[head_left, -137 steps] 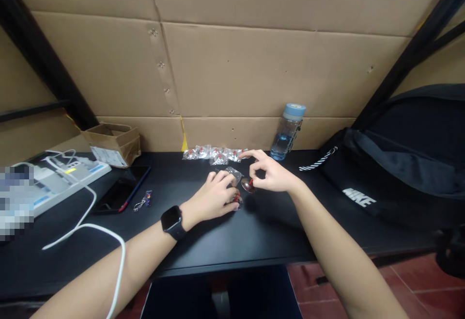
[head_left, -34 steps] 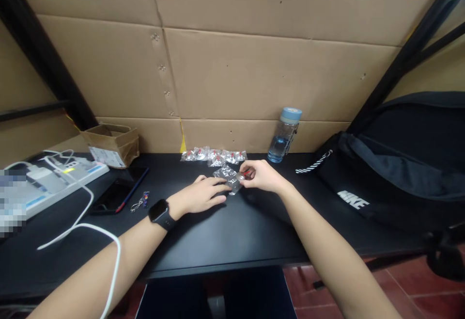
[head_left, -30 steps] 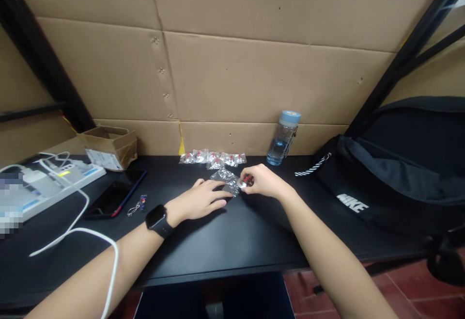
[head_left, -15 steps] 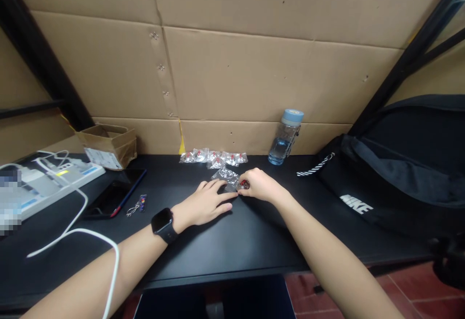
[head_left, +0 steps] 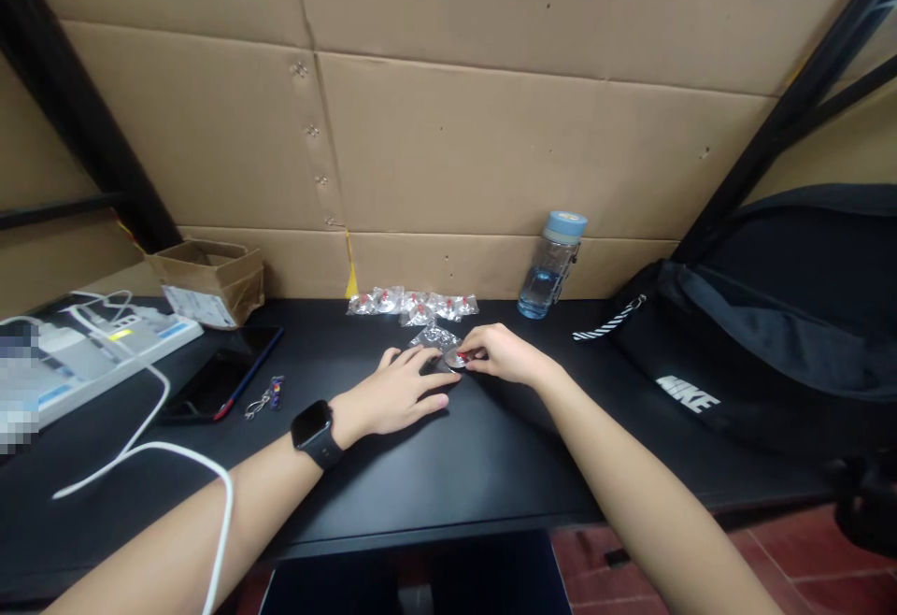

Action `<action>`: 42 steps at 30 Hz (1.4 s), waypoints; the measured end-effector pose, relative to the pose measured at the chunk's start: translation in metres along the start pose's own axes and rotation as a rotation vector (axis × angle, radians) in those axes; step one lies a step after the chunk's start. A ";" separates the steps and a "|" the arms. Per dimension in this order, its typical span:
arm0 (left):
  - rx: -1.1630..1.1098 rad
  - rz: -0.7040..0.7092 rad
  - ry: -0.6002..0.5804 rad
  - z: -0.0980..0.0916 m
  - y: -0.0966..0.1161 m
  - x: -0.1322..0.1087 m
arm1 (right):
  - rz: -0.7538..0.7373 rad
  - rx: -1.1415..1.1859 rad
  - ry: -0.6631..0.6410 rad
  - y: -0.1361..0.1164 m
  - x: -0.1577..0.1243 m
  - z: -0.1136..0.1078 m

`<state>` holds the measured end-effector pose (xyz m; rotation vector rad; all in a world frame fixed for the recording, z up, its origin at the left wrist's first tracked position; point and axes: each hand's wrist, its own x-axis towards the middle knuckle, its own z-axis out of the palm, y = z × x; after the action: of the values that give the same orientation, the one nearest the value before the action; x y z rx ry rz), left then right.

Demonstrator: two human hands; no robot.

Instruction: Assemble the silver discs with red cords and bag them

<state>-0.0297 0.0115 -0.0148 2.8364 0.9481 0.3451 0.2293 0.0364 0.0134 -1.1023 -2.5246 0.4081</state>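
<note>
Right hand [head_left: 503,354]: fingers grip red-topped silver disc [head_left: 454,360], seemingly not yet fully bagged | left hand [head_left: 398,396]: fingers spread at clear bag [head_left: 433,336] | far: bagged discs [head_left: 415,307] lined up

The table [head_left: 392,484] is black. At its far side, the small packets [head_left: 417,308] are silvery, with red spots. The nearer round piece [head_left: 454,361] is silver and red. On the right, the bottle [head_left: 547,271] is clear with a light blue lid [head_left: 566,221]; the bag [head_left: 757,335] is black, with white letters [head_left: 687,394] and a black-and-white striped strap [head_left: 608,318].
</note>
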 end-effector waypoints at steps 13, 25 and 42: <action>-0.121 0.028 -0.047 -0.008 -0.005 -0.004 | 0.172 0.093 0.070 0.013 0.007 0.011; -0.174 0.057 -0.067 -0.017 -0.008 -0.002 | 0.217 0.018 0.129 -0.006 0.015 0.026; -0.122 -0.264 0.333 0.002 -0.022 0.015 | 0.043 0.238 0.180 0.025 0.015 0.026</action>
<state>-0.0298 0.0381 -0.0185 2.5469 1.2937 0.8274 0.2248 0.0607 -0.0168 -1.0520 -2.2337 0.5766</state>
